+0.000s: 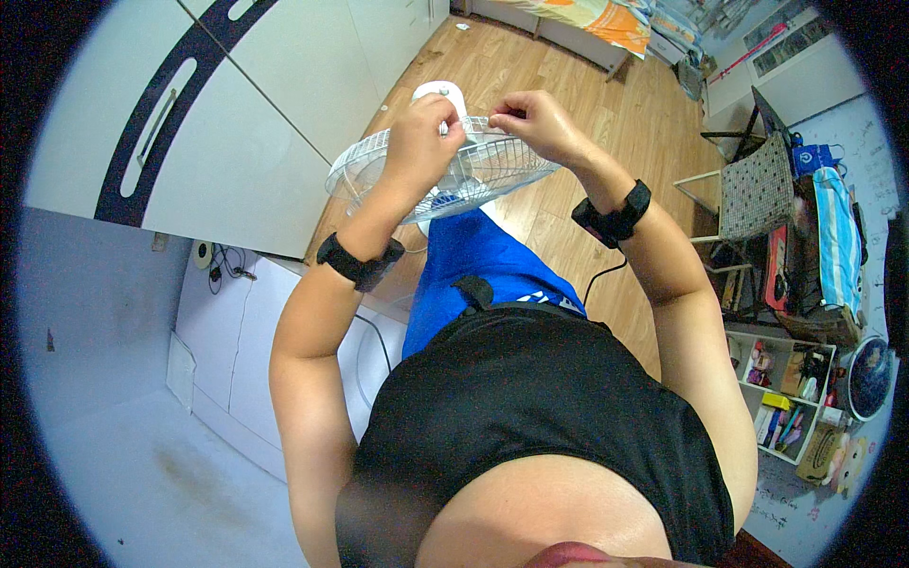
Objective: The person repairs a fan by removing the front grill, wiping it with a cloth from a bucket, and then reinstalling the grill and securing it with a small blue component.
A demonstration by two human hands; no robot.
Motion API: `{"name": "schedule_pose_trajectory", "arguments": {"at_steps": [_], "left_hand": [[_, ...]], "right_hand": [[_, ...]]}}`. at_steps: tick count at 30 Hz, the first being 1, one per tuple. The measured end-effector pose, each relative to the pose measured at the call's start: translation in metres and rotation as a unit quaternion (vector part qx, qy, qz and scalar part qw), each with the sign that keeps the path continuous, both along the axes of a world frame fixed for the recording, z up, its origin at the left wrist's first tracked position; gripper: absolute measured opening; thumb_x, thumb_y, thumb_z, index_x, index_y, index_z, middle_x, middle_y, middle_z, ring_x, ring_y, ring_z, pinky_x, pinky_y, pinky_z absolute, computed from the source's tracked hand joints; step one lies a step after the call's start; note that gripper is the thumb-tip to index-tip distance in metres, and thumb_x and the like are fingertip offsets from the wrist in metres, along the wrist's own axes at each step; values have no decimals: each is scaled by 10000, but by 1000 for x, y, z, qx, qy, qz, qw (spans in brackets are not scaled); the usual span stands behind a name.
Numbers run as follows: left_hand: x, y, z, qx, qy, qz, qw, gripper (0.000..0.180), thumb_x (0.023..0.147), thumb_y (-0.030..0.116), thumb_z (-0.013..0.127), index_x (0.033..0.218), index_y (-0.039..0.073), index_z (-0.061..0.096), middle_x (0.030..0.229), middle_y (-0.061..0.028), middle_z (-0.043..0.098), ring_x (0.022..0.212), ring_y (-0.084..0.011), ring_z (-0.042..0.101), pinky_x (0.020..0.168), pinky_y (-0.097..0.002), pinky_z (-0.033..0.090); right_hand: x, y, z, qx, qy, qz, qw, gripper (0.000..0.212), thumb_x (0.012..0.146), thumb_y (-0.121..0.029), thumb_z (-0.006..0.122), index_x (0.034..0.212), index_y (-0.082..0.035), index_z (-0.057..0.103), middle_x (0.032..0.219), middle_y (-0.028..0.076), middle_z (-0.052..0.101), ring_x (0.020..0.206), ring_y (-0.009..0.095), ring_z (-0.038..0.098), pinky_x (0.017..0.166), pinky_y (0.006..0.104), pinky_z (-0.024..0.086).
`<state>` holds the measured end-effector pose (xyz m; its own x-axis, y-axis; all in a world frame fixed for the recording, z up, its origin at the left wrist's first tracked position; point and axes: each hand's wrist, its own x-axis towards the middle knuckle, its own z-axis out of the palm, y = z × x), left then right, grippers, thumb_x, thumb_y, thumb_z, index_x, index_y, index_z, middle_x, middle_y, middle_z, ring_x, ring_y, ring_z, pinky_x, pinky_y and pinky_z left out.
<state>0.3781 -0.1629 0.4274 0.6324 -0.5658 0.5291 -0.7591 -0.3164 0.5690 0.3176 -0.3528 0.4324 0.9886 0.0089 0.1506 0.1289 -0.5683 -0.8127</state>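
Note:
A standing fan with a round white wire guard (511,168) is in front of me, its top rim facing up. Behind the guard shows the white motor housing (440,93). My left hand (421,142) is closed at the rim's left part, next to the housing. A small pale bit shows at its fingertips, too small to name. My right hand (538,123) is closed in a pinch at the rim, right of the housing. Blue fan parts show low inside the guard. Each wrist wears a black band.
White cabinets (227,142) with a dark curved strip stand on the left, above a white appliance (237,331) with a cable on it. At the right are a chair (756,197), a striped towel (837,237) and a shelf of small items (776,383). Wood flooring (559,71) lies beyond the fan.

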Motion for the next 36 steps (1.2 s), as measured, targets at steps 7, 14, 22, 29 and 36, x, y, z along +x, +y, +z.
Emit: {"name": "schedule_pose_trajectory", "arguments": {"at_steps": [7, 14, 22, 29, 36], "left_hand": [[-3, 6, -2, 0, -25, -10, 1000, 56, 727, 37, 567, 760, -5, 549, 783, -126, 567, 685, -260, 569, 610, -319, 453], [-11, 4, -1, -34, -109, -29, 993, 76, 718, 22, 578, 785, 0, 550, 819, -140, 572, 739, -295, 584, 652, -346, 468], [-11, 9, 0, 22, -102, -18, 994, 92, 736, 15, 568, 822, -6, 543, 889, -147, 563, 816, -316, 570, 696, -362, 463], [-14, 27, -10, 19, -143, -19, 989, 144, 735, 90, 651, 831, 17, 571, 992, -132, 556, 1013, -311, 522, 852, -387, 423], [-28, 84, -47, 110, -182, 60, 975, 275, 745, 287, 671, 927, 86, 627, 1200, -85, 474, 1218, -320, 349, 982, -457, 306]], "right_hand": [[-14, 7, -3, -139, -141, -18, 980, 91, 758, -89, 580, 764, 0, 600, 728, 173, 585, 703, 324, 577, 630, 386, 451], [-16, 3, -3, -146, -162, -10, 976, 84, 761, -86, 571, 772, -5, 590, 743, 158, 569, 721, 330, 560, 639, 392, 444], [-14, -6, -9, -227, -193, -26, 954, 61, 777, -65, 577, 798, -8, 575, 766, 135, 556, 734, 302, 554, 645, 363, 448], [-25, -10, -17, -244, -195, -52, 949, 60, 749, -94, 575, 752, -34, 571, 766, 130, 560, 744, 326, 551, 645, 401, 447], [-36, -16, -37, -216, -184, -63, 957, 51, 781, -53, 574, 818, -18, 579, 776, 115, 562, 741, 281, 549, 643, 348, 440]]}}
